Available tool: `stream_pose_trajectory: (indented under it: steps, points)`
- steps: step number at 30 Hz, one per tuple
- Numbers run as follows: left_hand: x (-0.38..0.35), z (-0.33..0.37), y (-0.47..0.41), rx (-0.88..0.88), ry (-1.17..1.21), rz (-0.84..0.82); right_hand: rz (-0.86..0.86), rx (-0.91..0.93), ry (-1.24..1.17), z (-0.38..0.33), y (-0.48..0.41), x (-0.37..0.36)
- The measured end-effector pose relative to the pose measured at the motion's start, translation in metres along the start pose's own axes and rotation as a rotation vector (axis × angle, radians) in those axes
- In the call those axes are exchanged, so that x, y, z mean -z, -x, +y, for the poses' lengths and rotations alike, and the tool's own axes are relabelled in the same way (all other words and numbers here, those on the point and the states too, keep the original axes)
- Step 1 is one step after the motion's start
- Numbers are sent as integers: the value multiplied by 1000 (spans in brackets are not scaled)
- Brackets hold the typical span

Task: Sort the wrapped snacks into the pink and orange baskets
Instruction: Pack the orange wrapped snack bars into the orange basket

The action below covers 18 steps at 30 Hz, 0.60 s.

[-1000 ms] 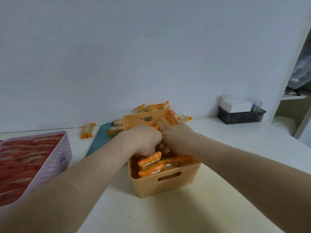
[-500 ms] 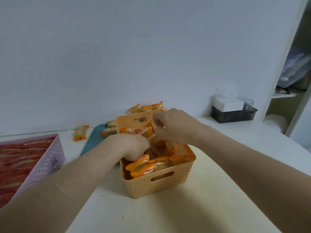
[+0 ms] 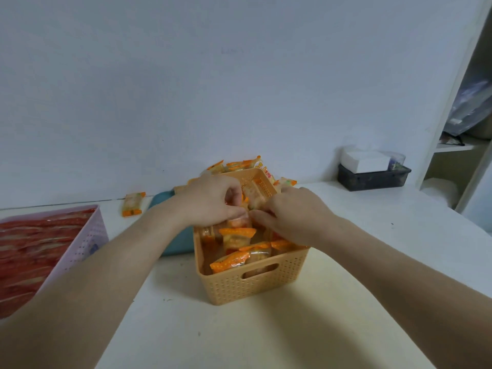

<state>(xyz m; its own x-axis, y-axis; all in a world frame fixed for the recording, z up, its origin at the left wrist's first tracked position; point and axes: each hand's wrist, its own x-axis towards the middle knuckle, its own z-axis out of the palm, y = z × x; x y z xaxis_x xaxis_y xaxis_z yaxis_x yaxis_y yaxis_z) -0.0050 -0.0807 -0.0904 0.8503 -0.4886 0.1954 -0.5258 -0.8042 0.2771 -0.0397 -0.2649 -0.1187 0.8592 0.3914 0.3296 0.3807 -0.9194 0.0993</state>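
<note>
The orange basket [image 3: 253, 284] stands at the table's middle, packed with orange-wrapped snacks [image 3: 234, 259]. Both hands meet over its far half. My left hand [image 3: 210, 202] comes in from the left, its fingers curled and pinching an orange-wrapped snack at the basket's centre. My right hand [image 3: 295, 215] comes in from the right, its curled fingers gripping a snack packet next to the left fingertips. The packets under the hands are mostly hidden. More orange snacks [image 3: 239, 165] are piled behind the basket. The pink basket [image 3: 90, 235] at the left edge holds red-wrapped snacks [image 3: 32, 243].
One loose orange snack [image 3: 132, 204] lies near the wall, left of a teal tray [image 3: 177, 243] that lies beside the orange basket. A dark bin with a white tissue box [image 3: 372, 170] stands at the back right. A white shelf unit [image 3: 458, 145] borders the right side.
My right hand has come down from the basket's far rim to its centre. My left hand has risen and shifted right to meet it.
</note>
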Motion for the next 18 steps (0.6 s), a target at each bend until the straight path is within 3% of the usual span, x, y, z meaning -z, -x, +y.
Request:
stream_pose_trajectory:
  steps: [3, 8, 11, 18]
  points:
    - [-8, 7, 7, -11, 64, -29, 8, -19, -20, -4, 3, -4]
    - [-14, 9, 17, 60, 218, -65, -138, -114, -341, -10, 7, -2]
    - [-13, 9, 27, 82, 399, -101, -108, -111, -456, -8, 10, 0]
    - [-14, 12, 48, -19, -39, -134, -106, -121, -491, -9, 15, 2]
